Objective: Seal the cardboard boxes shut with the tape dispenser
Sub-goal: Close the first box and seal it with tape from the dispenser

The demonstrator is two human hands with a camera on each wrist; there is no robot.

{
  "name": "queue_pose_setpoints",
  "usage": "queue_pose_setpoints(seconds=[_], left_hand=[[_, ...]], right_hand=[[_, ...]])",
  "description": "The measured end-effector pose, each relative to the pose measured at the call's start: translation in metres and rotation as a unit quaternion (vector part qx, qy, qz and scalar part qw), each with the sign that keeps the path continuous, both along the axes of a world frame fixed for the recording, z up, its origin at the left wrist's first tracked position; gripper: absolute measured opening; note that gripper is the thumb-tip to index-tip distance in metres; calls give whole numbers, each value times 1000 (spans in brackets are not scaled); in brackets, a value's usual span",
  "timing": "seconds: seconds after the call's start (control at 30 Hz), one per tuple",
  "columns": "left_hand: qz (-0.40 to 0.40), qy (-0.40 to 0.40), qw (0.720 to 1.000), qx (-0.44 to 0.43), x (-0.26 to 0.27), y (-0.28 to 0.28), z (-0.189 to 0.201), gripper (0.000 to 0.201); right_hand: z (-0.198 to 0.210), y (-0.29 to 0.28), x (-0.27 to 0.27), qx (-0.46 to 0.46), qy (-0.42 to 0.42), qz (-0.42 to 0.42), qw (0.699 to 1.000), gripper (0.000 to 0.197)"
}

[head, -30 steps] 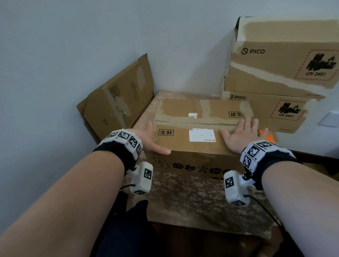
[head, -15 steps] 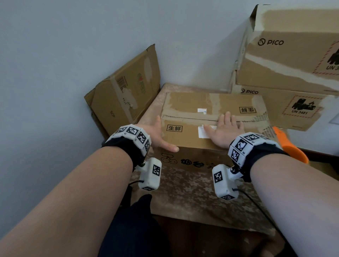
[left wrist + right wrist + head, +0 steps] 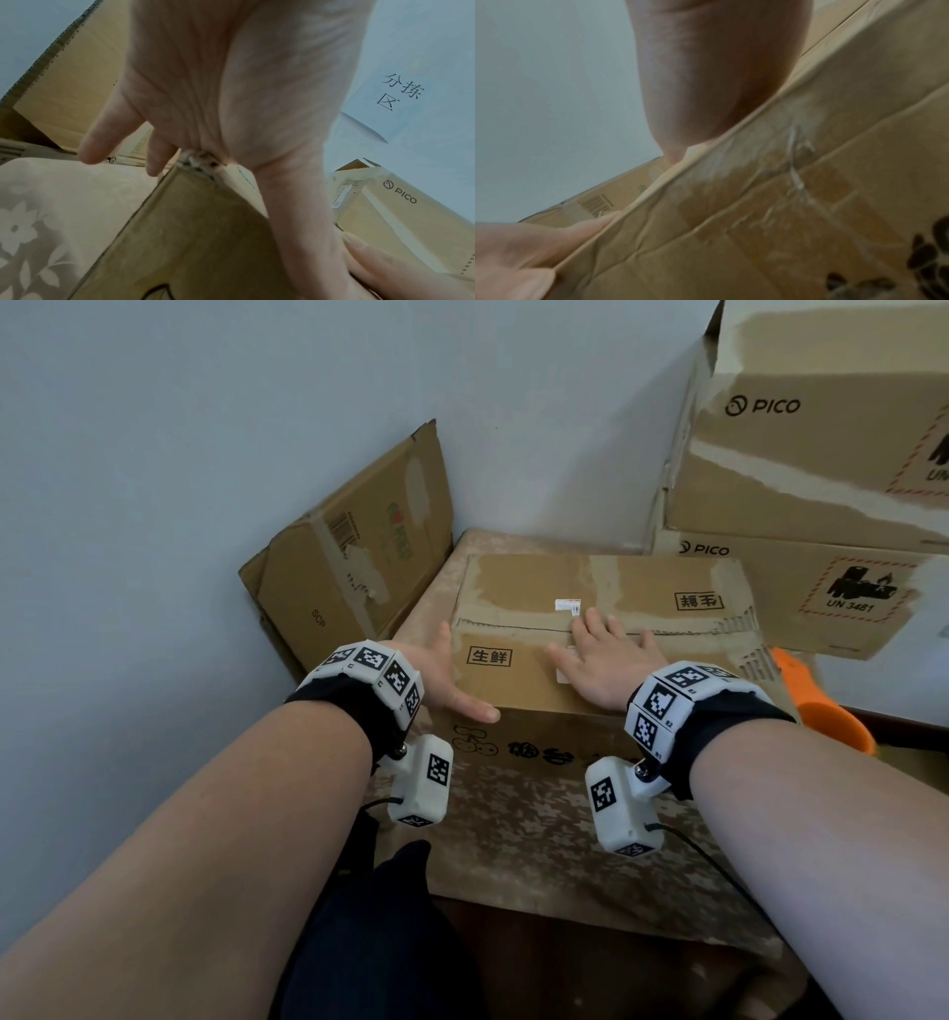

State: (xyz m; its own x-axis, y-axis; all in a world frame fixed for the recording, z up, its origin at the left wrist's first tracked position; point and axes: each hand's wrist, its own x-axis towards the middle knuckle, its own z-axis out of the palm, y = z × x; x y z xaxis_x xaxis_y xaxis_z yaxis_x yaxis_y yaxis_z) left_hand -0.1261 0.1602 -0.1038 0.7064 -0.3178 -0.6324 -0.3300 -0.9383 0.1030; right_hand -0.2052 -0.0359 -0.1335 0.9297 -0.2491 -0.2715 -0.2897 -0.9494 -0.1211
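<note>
Right hand [image 3: 603,660] lies flat, fingers straight and spread, palm down on the top of the cardboard box [image 3: 518,683], fingertips reaching the centre seam [image 3: 513,625] between the two closed flaps. It holds nothing, just presses. Left hand [image 3: 441,677] is open too, cupped against the box's near-left corner, thumb lying along the front top edge; the left wrist view shows the palm sitting on that worn corner with fingers straight down the left side.

The box sits on the counter [image 3: 513,839], which has a floral cloth, its long side facing the person. Flaps are down and meet at the seam; no fresh tape visible, only old torn tape marks.

An orange object [image 3: 821,716], probably the tape dispenser, lies on the counter just beside the box's right end, partly hidden; cannot confirm its shape.

Handling guess: the box looks light and fairly stiff but worn, with creased faces and frayed corners. Flaps likely spring up if released, so keep one palm on the seam. Best hold is flat pressure on top or a hand at each end, not the soft corners.

Two stacked PICO boxes [image 3: 821,454] stand at back right; a flattened carton [image 3: 354,557] leans on the wall at left.
</note>
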Motion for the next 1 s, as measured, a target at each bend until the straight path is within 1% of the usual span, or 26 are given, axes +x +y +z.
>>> queue_pose_setpoints(seconds=[0.1, 0.17, 0.23, 0.27, 0.33, 0.47, 0.53, 0.6, 0.77, 0.87, 1.0], left_hand=[[-18, -1, 1000, 20, 7, -2, 2, 175], [-29, -13, 999, 36, 11, -6, 6, 176], [-35, -30, 998, 49, 12, -10, 14, 173], [-40, -43, 997, 54, 11, -13, 18, 168], [-47, -82, 995, 44, 7, -25, 22, 150], [-25, -147, 988, -37, -2, -64, 13, 105], [-2, -159, 986, -52, -5, -75, 4, 95], [24, -166, 984, -52, -7, -78, -6, 93], [58, -186, 980, -35, -6, -81, -19, 99], [57, -182, 981, -21, -5, -83, -21, 101], [34, -171, 985, -8, -6, -89, -21, 100]], right_hand=[[5, -10, -6, 0, 9, -4, 1000, 72], [6, -21, -12, -6, 15, -17, 1000, 72], [8, -35, -18, -10, 17, -37, 999, 71], [9, -42, -21, -10, 16, -49, 999, 71], [9, -57, -27, -6, 8, -85, 996, 72], [6, -75, -40, -21, -10, -145, 989, 75], [5, -80, -46, -25, -19, -161, 986, 74], [3, -82, -50, -18, -27, -170, 985, 73], [-1, -82, -52, 9, -57, -182, 982, 72], [-2, -83, -53, 17, -64, -179, 982, 72], [-1, -84, -55, 27, -57, -166, 984, 72]])
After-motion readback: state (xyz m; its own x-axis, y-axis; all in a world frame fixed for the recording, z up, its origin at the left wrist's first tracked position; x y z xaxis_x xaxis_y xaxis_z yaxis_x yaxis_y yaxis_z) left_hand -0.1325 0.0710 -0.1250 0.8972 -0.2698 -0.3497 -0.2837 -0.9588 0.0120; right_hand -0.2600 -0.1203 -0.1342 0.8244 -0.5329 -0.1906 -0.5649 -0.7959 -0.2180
